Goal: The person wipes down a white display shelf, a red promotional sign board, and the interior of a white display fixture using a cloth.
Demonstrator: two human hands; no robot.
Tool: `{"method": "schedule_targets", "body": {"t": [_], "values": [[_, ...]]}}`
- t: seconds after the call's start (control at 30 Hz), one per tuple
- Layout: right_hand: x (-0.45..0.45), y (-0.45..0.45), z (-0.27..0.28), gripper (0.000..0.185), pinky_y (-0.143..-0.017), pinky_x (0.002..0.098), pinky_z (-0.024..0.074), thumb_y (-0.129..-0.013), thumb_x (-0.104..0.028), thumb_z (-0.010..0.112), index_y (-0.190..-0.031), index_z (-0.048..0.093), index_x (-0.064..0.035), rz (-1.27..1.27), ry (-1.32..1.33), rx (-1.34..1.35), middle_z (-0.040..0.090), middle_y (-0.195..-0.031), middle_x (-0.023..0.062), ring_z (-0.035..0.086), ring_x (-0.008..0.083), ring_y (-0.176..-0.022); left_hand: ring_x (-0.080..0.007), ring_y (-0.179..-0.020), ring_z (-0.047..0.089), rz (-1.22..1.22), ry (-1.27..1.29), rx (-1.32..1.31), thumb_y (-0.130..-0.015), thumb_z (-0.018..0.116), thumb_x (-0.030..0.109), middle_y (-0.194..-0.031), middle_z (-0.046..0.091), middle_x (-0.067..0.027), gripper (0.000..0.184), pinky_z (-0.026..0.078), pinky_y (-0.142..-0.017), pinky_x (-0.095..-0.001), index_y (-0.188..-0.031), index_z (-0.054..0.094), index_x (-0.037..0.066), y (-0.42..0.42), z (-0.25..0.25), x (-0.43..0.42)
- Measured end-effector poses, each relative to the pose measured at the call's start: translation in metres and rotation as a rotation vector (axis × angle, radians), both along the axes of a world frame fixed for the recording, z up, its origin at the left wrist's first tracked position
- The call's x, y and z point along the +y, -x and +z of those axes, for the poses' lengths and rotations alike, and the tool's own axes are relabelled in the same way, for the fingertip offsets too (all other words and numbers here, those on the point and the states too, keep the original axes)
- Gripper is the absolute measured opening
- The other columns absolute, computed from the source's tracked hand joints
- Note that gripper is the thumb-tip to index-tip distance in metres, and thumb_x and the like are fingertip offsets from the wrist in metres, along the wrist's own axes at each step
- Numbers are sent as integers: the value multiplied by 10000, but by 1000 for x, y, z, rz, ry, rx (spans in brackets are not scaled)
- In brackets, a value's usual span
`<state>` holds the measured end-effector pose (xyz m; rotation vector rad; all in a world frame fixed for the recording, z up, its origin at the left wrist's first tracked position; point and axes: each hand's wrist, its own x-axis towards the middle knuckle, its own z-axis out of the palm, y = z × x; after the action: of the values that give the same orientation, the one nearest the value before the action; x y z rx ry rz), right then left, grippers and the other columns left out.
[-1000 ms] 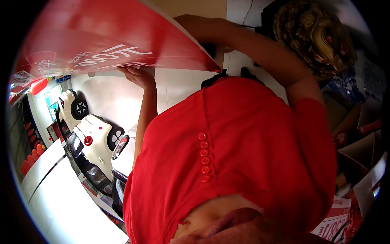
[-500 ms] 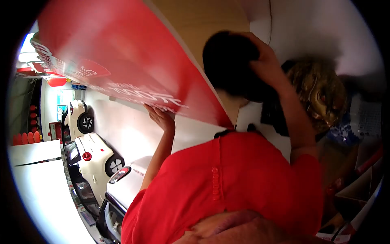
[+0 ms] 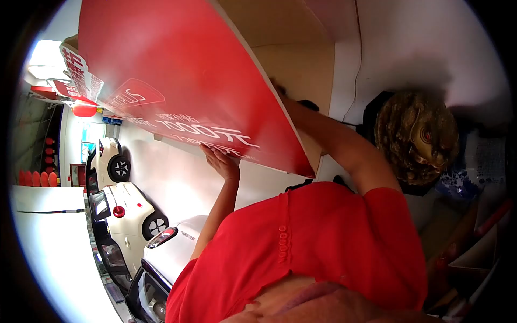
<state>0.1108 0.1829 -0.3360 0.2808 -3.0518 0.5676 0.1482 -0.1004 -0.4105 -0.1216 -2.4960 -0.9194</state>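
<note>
A large red board [image 3: 194, 70] with white printing slants across the upper middle, its brown cardboard inner side [image 3: 296, 48] facing right. My left hand [image 3: 222, 162] is at the board's lower edge, fingers against the printed face and holding it. My right arm [image 3: 344, 140] reaches behind the board's right edge. The board covers most of my right hand [image 3: 277, 87], so its fingers and anything in them cannot be made out. A small part of a black object [image 3: 308, 106] shows beside my right forearm, against the cardboard.
To the right, a bronze-coloured toad-like sculpture [image 3: 417, 137] sits on a black base by the white wall. A thin cord [image 3: 360, 64] runs along that wall. Cream-coloured cars [image 3: 126, 210] stand at left on the pale floor. Red lanterns [image 3: 85, 109] hang farther off.
My right hand has carried the black object leftward behind the red board, where most of it is now hidden. My left hand stays on the board. The whole view has shifted slightly.
</note>
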Motion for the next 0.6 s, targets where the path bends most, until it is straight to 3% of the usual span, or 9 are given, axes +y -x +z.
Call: {"method": "schedule_targets", "body": {"t": [0.1,0.17,0.2,0.3,0.37,0.43,0.5,0.6], "values": [[-38,-24,-51,391,-844,513,424,-861,-352,513,-1055,659,-45,270,375,313,633,-1066,187,556,336,-1065,-373,-1386,275,-15,-28,-7,-1028,229,431,-1539,250,-217,648,202,-1139,-435,-1509,175,0,0,2,1],[-34,-50,-42,393,-850,496,432,-878,-340,486,-1069,649,-38,353,501,410,640,-1054,191,570,327,-1054,-369,-1388,274,-4,-13,-30,-1030,228,432,-1541,248,-215,649,196,-1140,-431,-1510,167,0,-1,2,0],[-7,-76,-2,368,-845,478,445,-860,-308,522,-1082,646,-43,305,510,249,638,-1068,182,584,325,-1036,-367,-1391,267,-19,-8,0,-1031,226,432,-1542,246,-214,648,196,-1140,-430,-1512,163,2,0,2,1],[57,-82,32,362,-795,455,481,-784,-203,636,-1119,638,-67,215,140,90,639,-1074,160,612,319,-997,-369,-1395,258,-32,-10,13,-1031,222,441,-1544,242,-214,653,197,-1139,-429,-1515,156,7,2,0,-2],[105,-77,4,484,-784,450,487,-774,-208,644,-1235,570,-77,-127,87,439,636,-1129,141,609,339,-985,-373,-1395,254,-30,-19,2,-1029,220,449,-1544,240,-215,659,199,-1138,-429,-1516,152,11,0,0,2],[114,-72,0,482,-779,460,480,-733,-196,653,-1202,594,-102,-520,52,451,646,-1062,133,615,317,-975,-387,-1382,265,8,-33,-35,-1024,215,469,-1545,234,-218,674,205,-1135,-432,-1520,144,19,-3,6,7],[96,-67,-4,503,-808,469,461,-712,-185,662,-1205,593,-116,-503,125,383,641,-1031,119,611,306,-966,-391,-1375,273,5,-23,-31,-1022,209,476,-1546,232,-217,679,209,-1132,-435,-1521,138,21,-3,4,5],[35,-73,-7,456,-857,475,431,-743,-254,656,-1176,605,-119,-151,49,314,631,-1033,106,610,284,-956,-394,-1363,286,-2,-12,-33,-1017,201,492,-1547,230,-216,694,217,-1125,-445,-1524,126,24,2,-1,0]]}}
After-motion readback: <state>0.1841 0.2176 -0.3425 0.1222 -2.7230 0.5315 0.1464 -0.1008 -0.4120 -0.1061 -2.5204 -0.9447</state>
